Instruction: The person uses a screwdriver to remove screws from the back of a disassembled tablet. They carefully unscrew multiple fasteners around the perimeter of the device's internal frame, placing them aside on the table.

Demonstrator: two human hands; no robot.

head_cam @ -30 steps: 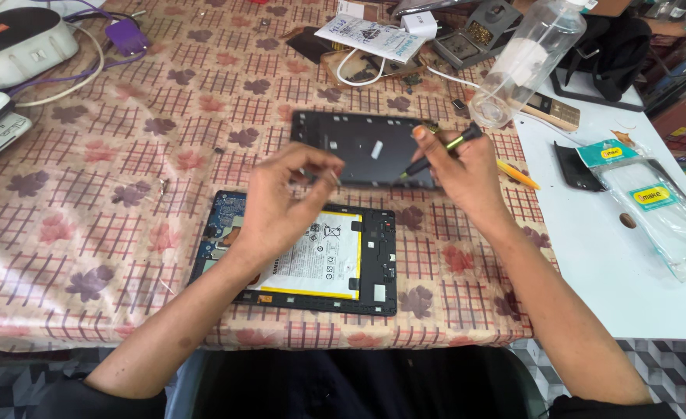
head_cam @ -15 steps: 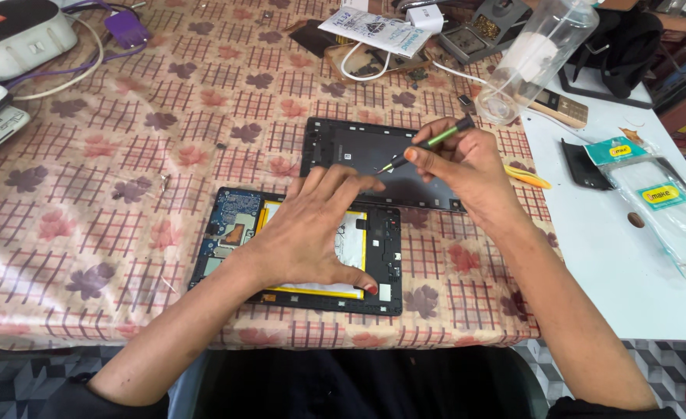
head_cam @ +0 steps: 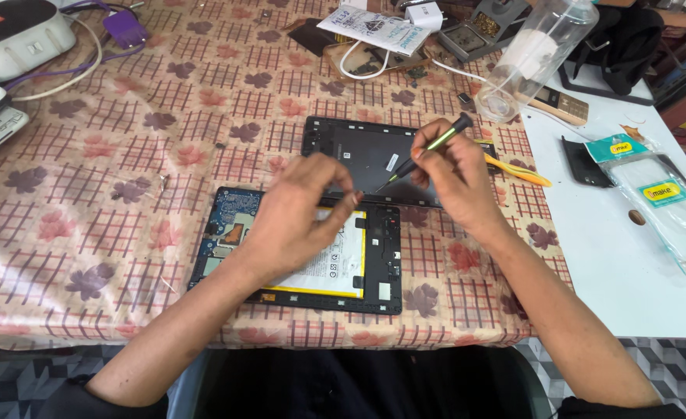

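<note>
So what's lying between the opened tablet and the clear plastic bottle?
In the head view, the removed dark back cover, with the right hand holding a screwdriver over it.

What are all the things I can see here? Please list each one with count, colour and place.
opened tablet: 1, blue board and white battery, near table edge
tablet back cover: 1, black, behind the tablet
screwdriver: 1, black and green, in right hand
orange tool: 1, right of the cover
clear plastic bottle: 1, lying at top right
packaged accessories: 2, clear with yellow labels, on white surface
white device: 1, white with black top, top left
tablecloth: 1, pink floral check
left hand: 1, fingers pinched over the tablet
right hand: 1, grip on the screwdriver
</note>
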